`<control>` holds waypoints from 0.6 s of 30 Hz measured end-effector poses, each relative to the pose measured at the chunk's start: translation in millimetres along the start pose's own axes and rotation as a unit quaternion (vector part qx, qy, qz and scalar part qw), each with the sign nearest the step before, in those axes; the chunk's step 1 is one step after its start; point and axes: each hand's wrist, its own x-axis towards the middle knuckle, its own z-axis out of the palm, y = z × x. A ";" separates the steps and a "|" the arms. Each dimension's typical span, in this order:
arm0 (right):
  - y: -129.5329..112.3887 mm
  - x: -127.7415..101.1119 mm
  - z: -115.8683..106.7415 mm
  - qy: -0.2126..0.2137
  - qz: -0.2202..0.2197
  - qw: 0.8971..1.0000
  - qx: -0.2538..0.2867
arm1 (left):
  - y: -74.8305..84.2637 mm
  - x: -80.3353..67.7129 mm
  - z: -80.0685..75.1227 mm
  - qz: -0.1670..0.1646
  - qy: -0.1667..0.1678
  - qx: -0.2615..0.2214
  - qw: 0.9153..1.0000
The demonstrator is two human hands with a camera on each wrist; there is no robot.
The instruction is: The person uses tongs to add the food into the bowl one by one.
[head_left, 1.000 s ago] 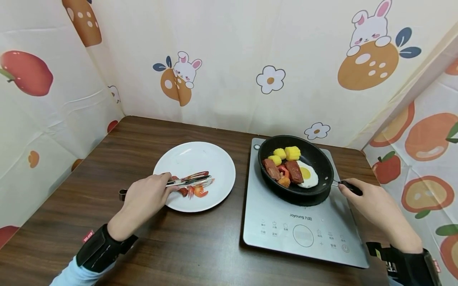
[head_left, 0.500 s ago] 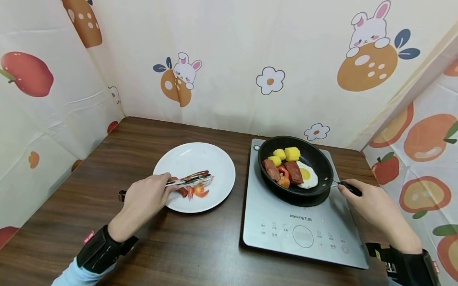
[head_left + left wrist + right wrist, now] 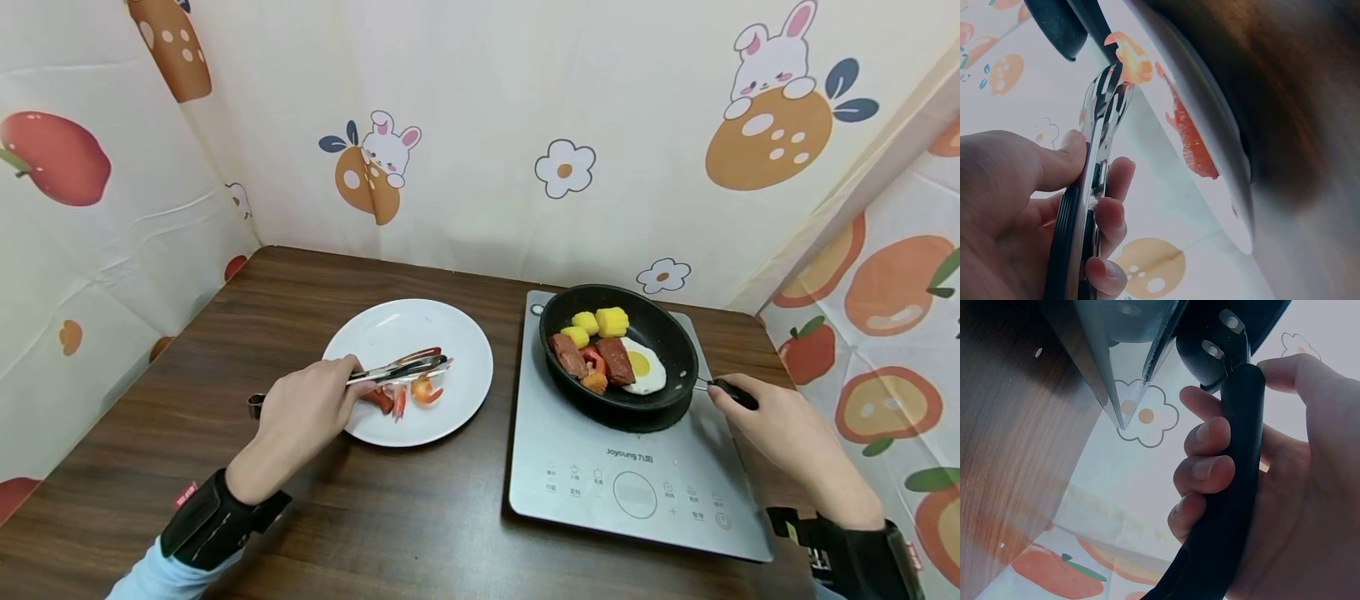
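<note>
The left hand (image 3: 303,412) had its fingers and thumb curled around the shiny steel tongs (image 3: 390,372), tips nearly together and hovering just above the orange shrimp piece (image 3: 425,390) at about 6 o'clock on the round white plate (image 3: 390,321). That shrimp looked light, smooth and probably slippery, so I'd have pinched it across the fat middle, not the tail. The right hand (image 3: 780,429) was wrapped around the black frying pan (image 3: 660,333) handle at 4 o'clock. The pan seemed fairly heavy and stiff, sitting on the silver induction cooktop (image 3: 570,467).
</note>
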 end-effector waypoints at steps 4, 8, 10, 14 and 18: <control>0.2 0.0 0.0 0.004 -0.005 1.000 -0.002 | 3.5 3.6 -5.0 0.001 0.004 -0.002 1.000; 0.4 -0.7 0.5 0.009 -0.009 1.000 -0.003 | 7.7 7.6 -10.6 0.004 0.008 -0.002 1.000; 0.5 -1.1 0.8 0.011 -0.011 1.000 -0.003 | 10.2 9.8 -13.6 0.004 0.008 -0.003 1.000; 0.5 -1.6 0.8 0.011 -0.010 1.000 -0.001 | 16.2 14.9 -18.4 0.005 0.013 -0.014 1.000; -0.4 -1.5 1.1 0.009 -0.010 1.000 0.003 | 24.4 21.2 -21.9 0.008 0.021 -0.030 0.999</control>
